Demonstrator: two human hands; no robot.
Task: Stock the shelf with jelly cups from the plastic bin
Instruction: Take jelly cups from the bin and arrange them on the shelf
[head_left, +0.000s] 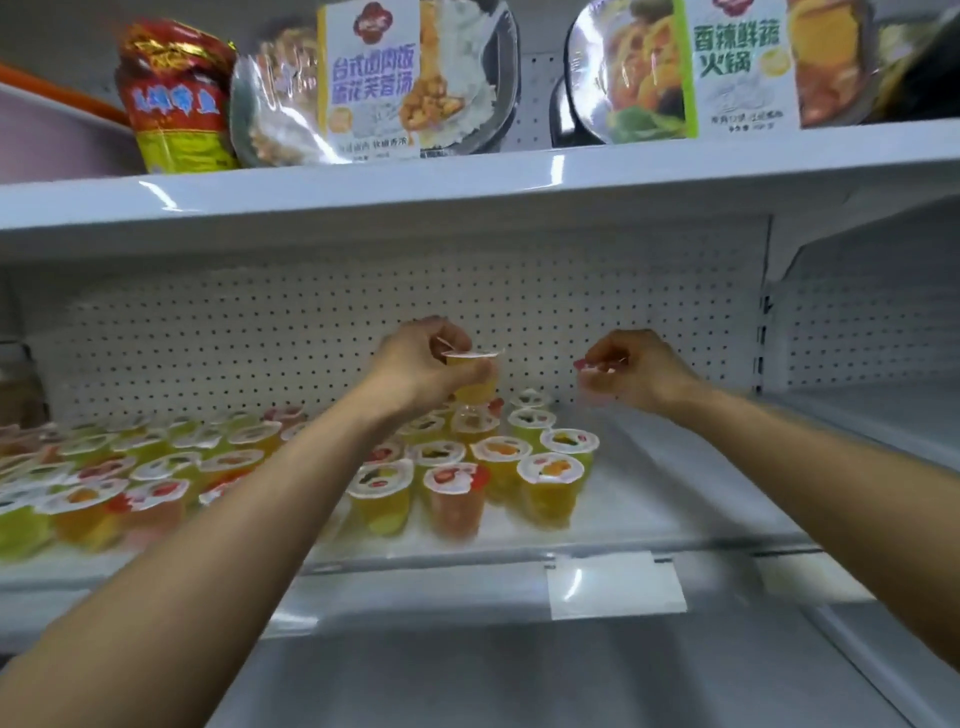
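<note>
The left hand (421, 364) is curled around a yellow jelly cup (475, 382) and holds it upright by its side, with the white lid on top. The cup is in the air, above the back rows of the cups that already stand below it. The right hand (639, 369) is at about the same height, a little apart to the right. Its fingers are closed on a red-edged thing (592, 365), which is mostly hidden in the grip, so it cannot be told what it is.

Under both hands many jelly cups (452, 488) stand in rows on the white shelf (675, 493). They are yellow, green and pink, all upright with the lids up. They fill the left and middle part of the shelf, and the left ones are blurred. The bare part of the shelf is to the right of them. Behind is a white pegboard wall (234, 322). A white label (615, 584) sits on the front edge of the shelf.

On the upper shelf (467, 182) stand a red and yellow bag (176, 98) and two round meal packs (374, 83) with printed sleeves.
</note>
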